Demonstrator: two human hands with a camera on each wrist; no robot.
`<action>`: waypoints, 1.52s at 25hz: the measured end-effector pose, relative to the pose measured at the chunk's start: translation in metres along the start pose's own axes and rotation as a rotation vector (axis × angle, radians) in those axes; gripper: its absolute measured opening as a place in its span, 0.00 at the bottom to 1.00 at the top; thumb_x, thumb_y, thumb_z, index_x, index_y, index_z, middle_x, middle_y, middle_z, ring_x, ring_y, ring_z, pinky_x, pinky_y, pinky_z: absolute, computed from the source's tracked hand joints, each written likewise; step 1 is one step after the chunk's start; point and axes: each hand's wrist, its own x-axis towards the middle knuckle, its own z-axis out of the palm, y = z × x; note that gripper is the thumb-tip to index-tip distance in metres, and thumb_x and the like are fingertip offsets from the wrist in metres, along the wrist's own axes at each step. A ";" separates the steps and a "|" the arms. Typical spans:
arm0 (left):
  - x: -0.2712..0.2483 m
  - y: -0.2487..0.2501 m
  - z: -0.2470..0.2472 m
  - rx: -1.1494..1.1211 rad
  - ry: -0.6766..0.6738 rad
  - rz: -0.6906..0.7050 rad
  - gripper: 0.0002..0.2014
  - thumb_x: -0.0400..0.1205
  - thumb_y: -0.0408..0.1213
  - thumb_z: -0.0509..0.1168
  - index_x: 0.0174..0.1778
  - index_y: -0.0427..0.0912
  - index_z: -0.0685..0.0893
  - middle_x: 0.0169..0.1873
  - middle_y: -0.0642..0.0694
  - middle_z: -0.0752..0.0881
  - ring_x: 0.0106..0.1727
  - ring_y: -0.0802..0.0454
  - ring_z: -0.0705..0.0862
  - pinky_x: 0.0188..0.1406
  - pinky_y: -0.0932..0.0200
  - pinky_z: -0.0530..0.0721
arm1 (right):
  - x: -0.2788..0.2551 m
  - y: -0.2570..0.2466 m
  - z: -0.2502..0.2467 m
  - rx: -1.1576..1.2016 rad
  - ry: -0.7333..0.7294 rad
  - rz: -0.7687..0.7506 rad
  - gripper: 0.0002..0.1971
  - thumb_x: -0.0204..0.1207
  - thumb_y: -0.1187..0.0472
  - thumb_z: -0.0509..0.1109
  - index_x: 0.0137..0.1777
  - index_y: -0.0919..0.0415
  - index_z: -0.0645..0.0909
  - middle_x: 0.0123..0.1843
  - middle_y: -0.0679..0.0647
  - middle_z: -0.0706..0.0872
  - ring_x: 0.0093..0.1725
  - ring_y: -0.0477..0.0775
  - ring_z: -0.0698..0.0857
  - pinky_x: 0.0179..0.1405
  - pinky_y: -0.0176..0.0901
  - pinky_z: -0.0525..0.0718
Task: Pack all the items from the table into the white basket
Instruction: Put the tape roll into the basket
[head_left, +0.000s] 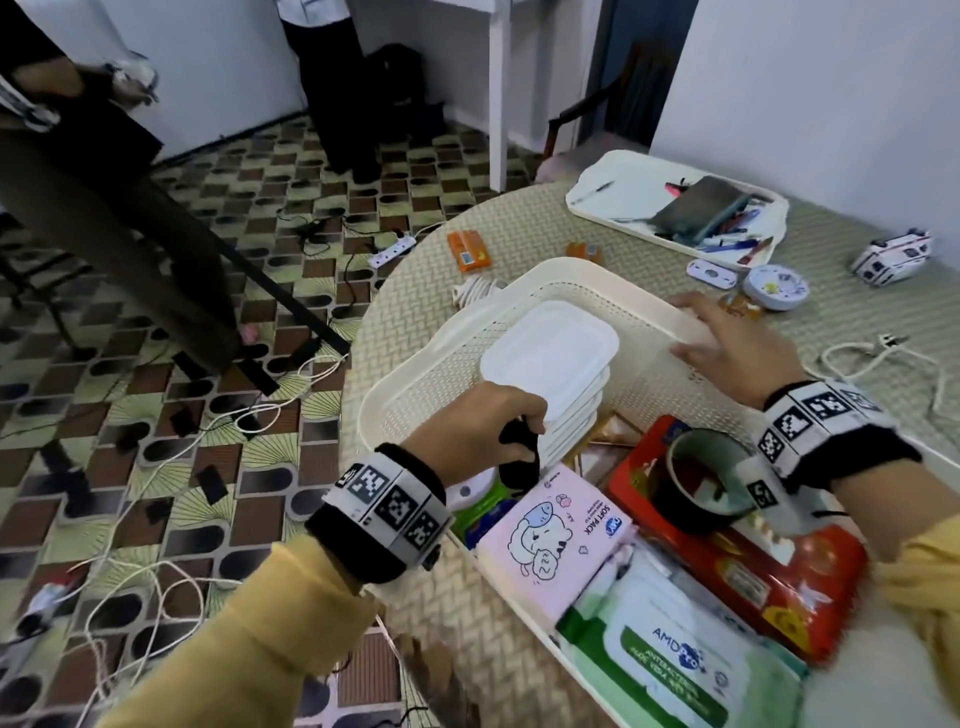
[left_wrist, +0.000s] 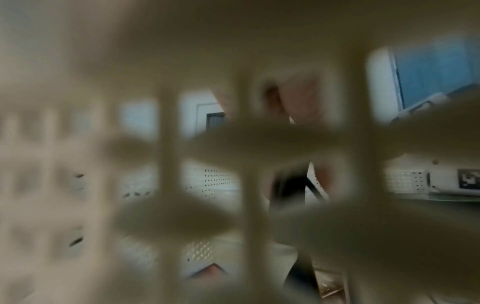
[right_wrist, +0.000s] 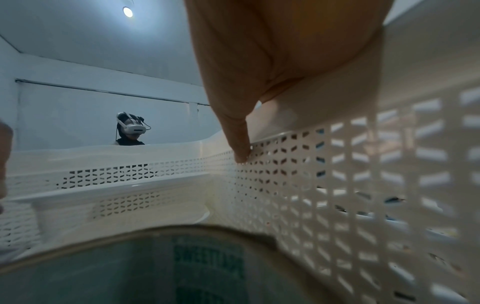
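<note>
- Nearest the wearer, the white basket (head_left: 519, 613) sits on the woven-topped table (head_left: 415, 291) and is already well stocked along its near end: a green-and-white pack of wet wipes (head_left: 675, 670), a pink tissue pack (head_left: 556, 540), a red packet (head_left: 748, 566) with a roll of tape (head_left: 701, 483) lying on it, and some green-and-blue items half hidden under the left wrist.
- The left hand (head_left: 478, 431) is inside the basket with its fingers curled round a small black object (head_left: 517, 457), seemingly lowering it between the tissue pack and the stack of white lids (head_left: 550, 358). What the object is cannot be told; the left wrist view shows only blurred lattice.
- The step in hand looks like placing this black item. The next move would be to let go where there is a gap, then reach out for what is left on the table.
- The right hand (head_left: 737, 343) rests on the basket's far right rim with fingers fairly straight, thumb inside against the perforated wall, apparently steadying it and holding nothing else.
- Beyond the basket, several items lie unpacked: a round white tin (head_left: 774, 286), a white oval piece (head_left: 710, 273), two orange packs (head_left: 469, 250), a coiled white cable (head_left: 878, 358) and a small white toy vehicle (head_left: 891, 257).
- Farthest off, a white tray (head_left: 613, 182) holds pens and a dark pouch (head_left: 696, 208).
</note>
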 end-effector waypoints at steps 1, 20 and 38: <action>-0.001 -0.002 -0.001 -0.019 -0.010 -0.025 0.08 0.73 0.29 0.75 0.46 0.35 0.85 0.48 0.46 0.88 0.53 0.50 0.84 0.52 0.60 0.79 | 0.000 0.001 0.000 0.000 0.001 -0.002 0.22 0.79 0.51 0.66 0.71 0.44 0.66 0.60 0.59 0.85 0.56 0.63 0.85 0.51 0.56 0.82; 0.001 -0.020 -0.006 0.152 -0.184 -0.110 0.12 0.75 0.33 0.73 0.55 0.43 0.89 0.50 0.50 0.88 0.52 0.55 0.83 0.48 0.72 0.71 | 0.000 0.002 0.000 -0.034 0.010 -0.030 0.23 0.79 0.50 0.66 0.71 0.41 0.64 0.61 0.60 0.86 0.56 0.63 0.85 0.50 0.56 0.82; -0.020 0.032 -0.049 -0.028 -0.002 -0.027 0.14 0.80 0.44 0.69 0.59 0.44 0.87 0.52 0.52 0.89 0.52 0.60 0.85 0.41 0.83 0.74 | -0.074 -0.022 -0.040 0.381 0.136 0.057 0.20 0.77 0.72 0.68 0.69 0.63 0.79 0.66 0.58 0.83 0.65 0.53 0.80 0.52 0.22 0.68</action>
